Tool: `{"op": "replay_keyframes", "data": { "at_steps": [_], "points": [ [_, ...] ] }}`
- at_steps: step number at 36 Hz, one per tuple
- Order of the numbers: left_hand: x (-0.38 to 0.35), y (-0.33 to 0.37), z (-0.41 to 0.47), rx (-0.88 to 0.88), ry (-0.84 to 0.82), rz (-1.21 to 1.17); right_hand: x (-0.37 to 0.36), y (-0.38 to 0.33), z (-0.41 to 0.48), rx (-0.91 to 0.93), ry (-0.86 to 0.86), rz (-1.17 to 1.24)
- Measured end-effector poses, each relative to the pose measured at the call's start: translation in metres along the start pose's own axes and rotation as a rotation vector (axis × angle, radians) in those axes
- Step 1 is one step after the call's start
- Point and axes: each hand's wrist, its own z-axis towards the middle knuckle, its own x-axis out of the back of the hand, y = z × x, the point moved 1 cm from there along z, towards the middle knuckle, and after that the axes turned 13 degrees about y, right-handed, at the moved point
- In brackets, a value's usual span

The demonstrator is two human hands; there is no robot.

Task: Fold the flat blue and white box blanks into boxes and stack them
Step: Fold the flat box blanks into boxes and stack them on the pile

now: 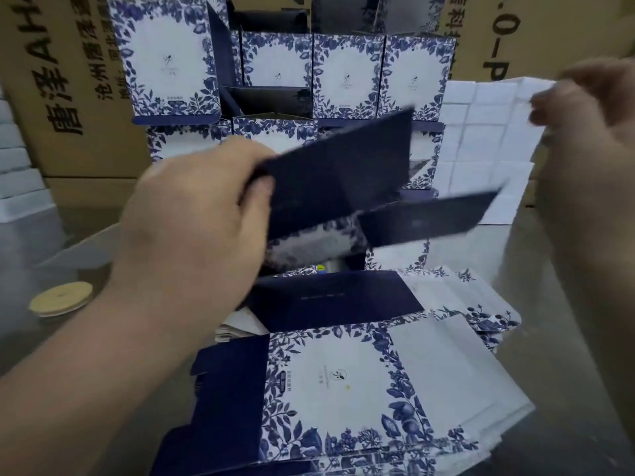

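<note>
Left hand: the left hand [192, 218] pinches the near edge of the half-opened box blank [336, 166], thumb on top and fingers beneath, probably so the navy panels can swing free.
Right hand: the right hand [584, 132] is raised, well apart from the blank. It is too smeared to tell whether its fingers are bent or pinching anything.
Task's thing: the blank hangs in the air between the hands, with one navy flap pointing toward the right hand.
Supply: the pile of flat blanks [343, 389] lies directly beneath the hands, likely so the next blank is close to pick up.
Done work: the folded boxes [347, 77] stand stacked in rows beyond the hands.
Hard to read: the blank's lower part is blurred, so its fold state is unclear.
Cut off: the brown shipping cartons [68, 80] behind the stack run out of frame.
</note>
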Motion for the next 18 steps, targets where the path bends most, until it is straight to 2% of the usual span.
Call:
{"op": "replay_keyframes", "data": {
  "at_steps": [4,7,9,12,14,18],
  "points": [
    [-0.004,-0.014,0.004,0.141,0.334,-0.01,-0.01,0.001,-0.017,-0.219,0.117,0.136],
    [-0.005,-0.024,0.006,0.25,0.456,0.003,-0.02,0.009,-0.035,-0.422,0.077,0.155],
    [-0.007,-0.02,0.002,0.303,0.479,-0.008,-0.026,0.018,-0.045,-0.575,-0.023,0.09],
    [-0.011,-0.007,-0.005,0.34,0.418,-0.174,-0.034,0.025,-0.06,-0.799,-0.17,0.103],
    [-0.015,-0.004,-0.011,0.369,0.359,-0.283,-0.039,0.027,-0.066,-0.875,-0.223,0.118],
    [-0.025,-0.001,-0.02,0.465,0.276,-0.436,-0.039,0.028,-0.07,-0.946,-0.205,0.203]
  ]
}}
